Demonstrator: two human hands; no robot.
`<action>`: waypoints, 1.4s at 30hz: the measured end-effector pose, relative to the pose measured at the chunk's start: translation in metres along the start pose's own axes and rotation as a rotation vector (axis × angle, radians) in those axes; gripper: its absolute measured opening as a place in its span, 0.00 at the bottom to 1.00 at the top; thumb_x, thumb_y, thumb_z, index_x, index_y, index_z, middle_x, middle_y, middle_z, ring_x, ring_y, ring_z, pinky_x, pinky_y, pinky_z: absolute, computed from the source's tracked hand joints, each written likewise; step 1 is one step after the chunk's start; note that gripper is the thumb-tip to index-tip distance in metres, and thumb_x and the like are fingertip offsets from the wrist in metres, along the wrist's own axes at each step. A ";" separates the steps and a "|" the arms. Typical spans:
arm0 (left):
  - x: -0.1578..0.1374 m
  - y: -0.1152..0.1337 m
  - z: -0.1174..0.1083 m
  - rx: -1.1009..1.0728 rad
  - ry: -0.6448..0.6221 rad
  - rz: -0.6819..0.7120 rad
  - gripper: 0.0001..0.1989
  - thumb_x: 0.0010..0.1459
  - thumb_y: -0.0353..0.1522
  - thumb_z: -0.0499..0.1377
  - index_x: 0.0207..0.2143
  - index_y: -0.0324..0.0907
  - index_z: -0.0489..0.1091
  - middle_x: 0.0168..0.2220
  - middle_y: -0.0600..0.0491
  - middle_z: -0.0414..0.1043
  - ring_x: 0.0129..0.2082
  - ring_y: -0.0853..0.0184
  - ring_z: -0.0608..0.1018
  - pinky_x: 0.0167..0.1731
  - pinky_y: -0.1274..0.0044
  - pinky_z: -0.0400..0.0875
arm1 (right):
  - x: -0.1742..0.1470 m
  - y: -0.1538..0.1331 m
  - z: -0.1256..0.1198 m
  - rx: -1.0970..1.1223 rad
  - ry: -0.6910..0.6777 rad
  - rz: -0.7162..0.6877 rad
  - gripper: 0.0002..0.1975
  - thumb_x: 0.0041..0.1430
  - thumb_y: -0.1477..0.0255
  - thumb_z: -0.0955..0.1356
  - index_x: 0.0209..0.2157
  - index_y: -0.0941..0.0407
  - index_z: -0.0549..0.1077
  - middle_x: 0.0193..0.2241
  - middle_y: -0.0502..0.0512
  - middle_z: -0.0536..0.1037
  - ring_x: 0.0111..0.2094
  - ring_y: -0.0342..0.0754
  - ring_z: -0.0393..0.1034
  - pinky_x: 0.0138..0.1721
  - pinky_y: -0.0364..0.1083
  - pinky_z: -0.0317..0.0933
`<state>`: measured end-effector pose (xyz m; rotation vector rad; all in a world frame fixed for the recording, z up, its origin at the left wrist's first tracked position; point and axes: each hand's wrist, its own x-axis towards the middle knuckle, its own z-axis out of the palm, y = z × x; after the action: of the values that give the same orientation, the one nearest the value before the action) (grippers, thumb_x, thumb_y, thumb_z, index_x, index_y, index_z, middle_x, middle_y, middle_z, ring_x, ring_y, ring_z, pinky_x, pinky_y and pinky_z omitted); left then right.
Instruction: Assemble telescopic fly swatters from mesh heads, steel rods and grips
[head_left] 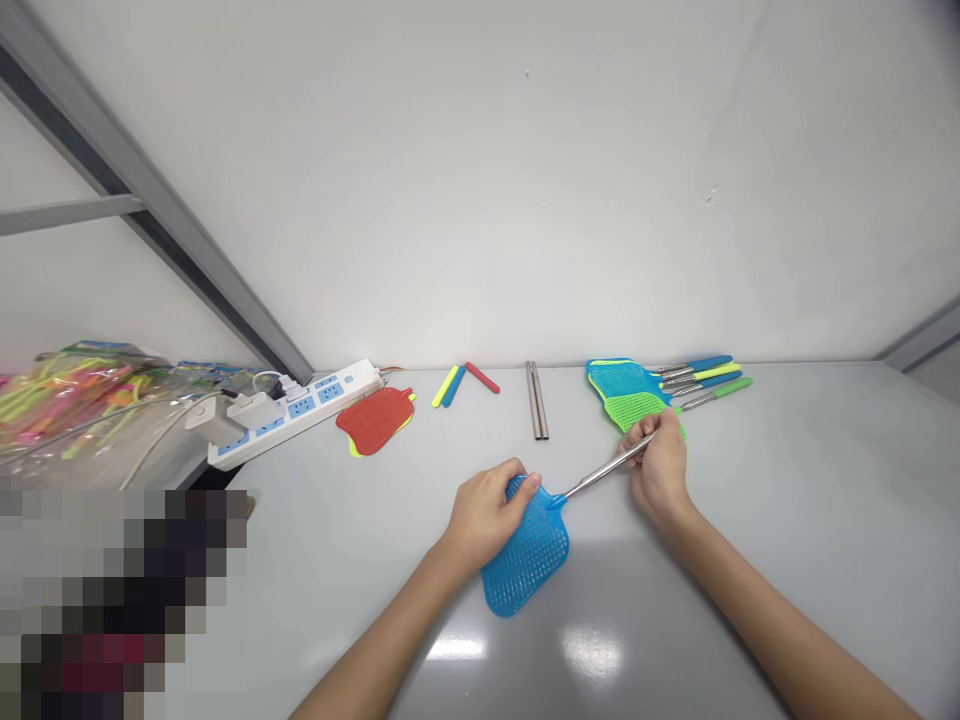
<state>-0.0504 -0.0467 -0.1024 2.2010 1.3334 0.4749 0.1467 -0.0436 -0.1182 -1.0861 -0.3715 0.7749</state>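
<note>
A blue fly swatter head (526, 550) is gripped along its upper left edge by my left hand (491, 512), the thumb lying over the mesh. From its neck a silver metal rod (604, 471) slants up to the right. My right hand (658, 465) is closed around the rod's far end, fingers pinched together, and the tip is hidden in them. Just behind that hand lies a pile of fly swatters (626, 380) with blue and green heads, metal rods and coloured grips.
Two metal rods (537, 400) lie near the wall. Left of them are yellow, blue and red handle grips (454, 385), then red and yellow swatter heads (375, 420). A white power strip (300, 410) with plugs stands beside bagged colourful items (82, 400). The grey table (337, 570) meets the wall behind.
</note>
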 end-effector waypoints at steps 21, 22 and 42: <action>0.000 -0.001 0.003 -0.128 -0.019 -0.099 0.16 0.54 0.41 0.42 0.21 0.43 0.58 0.20 0.58 0.59 0.24 0.70 0.65 0.25 0.80 0.57 | -0.017 0.005 0.005 0.100 -0.002 0.026 0.16 0.51 0.60 0.58 0.18 0.54 0.52 0.10 0.40 0.50 0.10 0.37 0.43 0.10 0.38 0.43; 0.000 -0.002 0.002 -0.137 -0.021 -0.097 0.16 0.54 0.41 0.42 0.21 0.43 0.58 0.20 0.58 0.59 0.24 0.71 0.65 0.25 0.80 0.57 | -0.018 0.004 0.006 0.108 0.000 0.021 0.16 0.51 0.60 0.58 0.18 0.54 0.52 0.10 0.40 0.50 0.11 0.37 0.43 0.10 0.38 0.43; 0.001 -0.004 0.006 -0.065 0.028 -0.079 0.16 0.55 0.39 0.43 0.21 0.42 0.60 0.20 0.57 0.61 0.24 0.70 0.66 0.25 0.80 0.56 | -0.025 0.006 0.007 0.065 -0.001 0.046 0.15 0.54 0.61 0.57 0.19 0.55 0.53 0.10 0.41 0.54 0.11 0.38 0.47 0.12 0.38 0.45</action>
<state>-0.0500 -0.0460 -0.1093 2.0878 1.3939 0.5138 0.1231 -0.0557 -0.1183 -1.0360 -0.3211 0.8228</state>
